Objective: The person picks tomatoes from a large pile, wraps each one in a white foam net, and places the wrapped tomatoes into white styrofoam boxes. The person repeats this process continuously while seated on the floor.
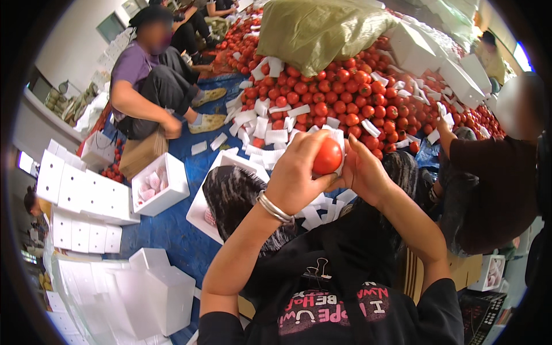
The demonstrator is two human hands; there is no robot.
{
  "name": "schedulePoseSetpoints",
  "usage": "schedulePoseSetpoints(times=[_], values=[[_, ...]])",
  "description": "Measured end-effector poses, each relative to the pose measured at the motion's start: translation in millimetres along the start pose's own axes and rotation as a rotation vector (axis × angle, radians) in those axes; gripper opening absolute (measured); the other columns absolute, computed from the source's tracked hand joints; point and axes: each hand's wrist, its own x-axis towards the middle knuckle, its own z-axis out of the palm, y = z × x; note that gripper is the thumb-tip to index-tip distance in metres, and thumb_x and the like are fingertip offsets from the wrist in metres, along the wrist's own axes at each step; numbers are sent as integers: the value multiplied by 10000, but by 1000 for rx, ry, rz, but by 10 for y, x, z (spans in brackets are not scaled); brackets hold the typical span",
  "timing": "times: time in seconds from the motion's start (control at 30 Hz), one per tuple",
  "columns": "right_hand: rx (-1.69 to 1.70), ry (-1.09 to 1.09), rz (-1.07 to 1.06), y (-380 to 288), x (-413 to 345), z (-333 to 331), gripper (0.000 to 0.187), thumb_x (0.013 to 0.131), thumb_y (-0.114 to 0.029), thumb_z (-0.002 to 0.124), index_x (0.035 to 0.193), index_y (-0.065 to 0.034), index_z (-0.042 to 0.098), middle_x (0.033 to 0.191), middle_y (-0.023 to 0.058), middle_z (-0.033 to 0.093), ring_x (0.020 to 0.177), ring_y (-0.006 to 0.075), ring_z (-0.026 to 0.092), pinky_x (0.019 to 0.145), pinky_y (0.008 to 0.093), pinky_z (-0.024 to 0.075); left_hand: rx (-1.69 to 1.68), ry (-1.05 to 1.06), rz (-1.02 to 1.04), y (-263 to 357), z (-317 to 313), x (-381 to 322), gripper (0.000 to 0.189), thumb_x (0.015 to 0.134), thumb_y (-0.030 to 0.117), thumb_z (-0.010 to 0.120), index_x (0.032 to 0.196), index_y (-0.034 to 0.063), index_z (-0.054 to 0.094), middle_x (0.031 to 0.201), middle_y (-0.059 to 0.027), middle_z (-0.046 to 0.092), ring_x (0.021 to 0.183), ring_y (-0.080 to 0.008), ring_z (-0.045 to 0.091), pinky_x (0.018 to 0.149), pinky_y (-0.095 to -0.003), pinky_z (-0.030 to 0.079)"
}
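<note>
My left hand [295,172], with silver bangles at the wrist, grips a ripe red tomato [327,157] above my knees. A white foam net sleeve [339,134] lies against the tomato's far and right sides. My right hand [366,172] holds this sleeve from the right, its fingers partly hidden behind it. Beyond my hands rises a big heap of red tomatoes [340,97]. Flat white foam sleeves [276,136] lie scattered along its near edge, and more loose sleeves [321,212] lie between my legs.
By my left knee stands an open white foam box [200,213] with netted fruit inside; another box [174,192] stands farther left. Stacked white boxes [92,194] line the left side. A blue tarp [159,235] covers the floor. Co-workers sit left [151,82] and right [496,194].
</note>
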Motion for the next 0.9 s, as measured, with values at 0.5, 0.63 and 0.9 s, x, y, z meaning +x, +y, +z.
schedulePoseSetpoints(times=[0.5, 0.63, 0.9], values=[[-352, 474, -318, 499, -574, -401, 221, 933, -212, 588, 1017, -21, 665, 864, 31, 662, 709, 77, 612, 633, 212, 481, -530, -471, -96, 71, 368, -450, 742, 423, 303, 860, 1104, 70, 676, 1280, -138, 417, 1253, -304, 383, 1096, -411, 251], [-49, 304, -340, 518, -768, -304, 212, 924, -203, 598, 1004, -17, 660, 963, 32, 644, 835, 83, 600, 715, 242, 479, -767, -426, -157, 130, 387, -476, 766, 434, 354, 842, 1092, 5, 662, 1127, -106, 482, 1092, -241, 481, 1003, -350, 366], [-217, 43, -260, 330, -891, -239, 447, 805, -196, 732, 1168, 19, 583, 1025, 53, 668, 884, 120, 641, 849, 290, 503, -1330, -157, -194, 83, 450, -699, 912, 596, 681, 754, 1093, -69, 607, 1127, -146, 575, 1062, -225, 527, 1006, -384, 383]])
